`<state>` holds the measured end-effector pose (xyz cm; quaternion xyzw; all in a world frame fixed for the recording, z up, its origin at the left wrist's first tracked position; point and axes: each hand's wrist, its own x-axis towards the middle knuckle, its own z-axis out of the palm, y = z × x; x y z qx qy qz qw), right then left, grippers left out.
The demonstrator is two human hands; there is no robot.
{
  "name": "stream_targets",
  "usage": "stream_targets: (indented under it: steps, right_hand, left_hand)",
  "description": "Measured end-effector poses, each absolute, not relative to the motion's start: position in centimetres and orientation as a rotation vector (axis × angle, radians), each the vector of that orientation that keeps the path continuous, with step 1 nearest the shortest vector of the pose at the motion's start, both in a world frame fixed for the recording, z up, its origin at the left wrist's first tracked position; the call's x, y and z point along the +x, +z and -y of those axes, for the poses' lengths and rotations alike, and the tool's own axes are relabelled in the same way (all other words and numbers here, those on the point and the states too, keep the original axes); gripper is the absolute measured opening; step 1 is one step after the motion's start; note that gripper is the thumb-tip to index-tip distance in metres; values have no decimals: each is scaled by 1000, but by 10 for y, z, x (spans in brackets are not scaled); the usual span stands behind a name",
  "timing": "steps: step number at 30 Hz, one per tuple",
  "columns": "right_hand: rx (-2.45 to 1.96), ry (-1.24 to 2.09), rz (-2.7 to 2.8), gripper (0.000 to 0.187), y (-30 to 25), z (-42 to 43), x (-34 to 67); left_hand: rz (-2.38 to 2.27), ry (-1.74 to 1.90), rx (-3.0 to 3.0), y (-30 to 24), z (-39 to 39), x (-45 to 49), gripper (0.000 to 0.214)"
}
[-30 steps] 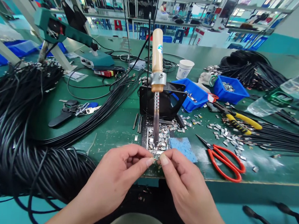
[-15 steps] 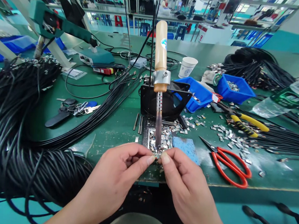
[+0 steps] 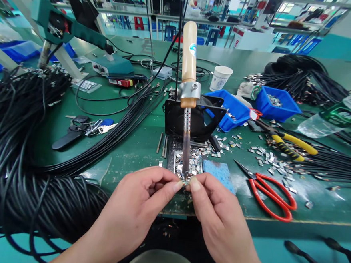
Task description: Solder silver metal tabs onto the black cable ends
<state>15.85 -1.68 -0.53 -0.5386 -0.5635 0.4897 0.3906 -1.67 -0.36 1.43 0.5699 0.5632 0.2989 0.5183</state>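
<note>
My left hand [image 3: 140,209] and my right hand [image 3: 214,214] meet at the table's front edge, thumbs and forefingers pinched together on a tiny metal part [image 3: 185,183]. The part sits right under the tip of a soldering iron [image 3: 188,92] with a wooden handle, clamped upright on a black stand [image 3: 194,119]. Behind my fingertips lies a pile of small metal clips [image 3: 191,162] on a dark plate. A blue sponge [image 3: 219,174] lies just right of the plate.
Thick bundles of black cable [image 3: 19,164] fill the left side. Red-handled scissors [image 3: 272,192], yellow-handled pliers [image 3: 288,145], two blue bins [image 3: 275,102], a paper cup [image 3: 220,78] and a plastic bottle [image 3: 329,116] sit to the right. Keys [image 3: 85,127] lie left of the stand.
Both hands have kept their pinch under the iron's tip, shifting only slightly. The view has tilted a little, so the iron stands higher in the picture.
</note>
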Motion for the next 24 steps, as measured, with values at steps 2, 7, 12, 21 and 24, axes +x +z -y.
stream_targets:
  steps: [2, 7, 12, 21, 24]
  right_hand:
    - [-1371, 1251, 1423, 34, -5, 17, 159]
    - [-1367, 1252, 1423, 34, -7, 17, 159]
    - [-1365, 1257, 1413, 34, -7, 17, 160]
    - [-1360, 1273, 1415, 33, -9, 17, 160]
    - [-1351, 1270, 1418, 33, -9, 17, 160]
  left_hand:
    - [-1353, 723, 1360, 14, 3, -16, 20]
    - [-1345, 725, 1342, 15, 4, -16, 22]
    - [-1340, 724, 1334, 16, 4, -16, 21]
    - [-1348, 716, 1301, 17, 5, -16, 20]
    - [-1345, 714, 1293, 18, 4, -16, 20]
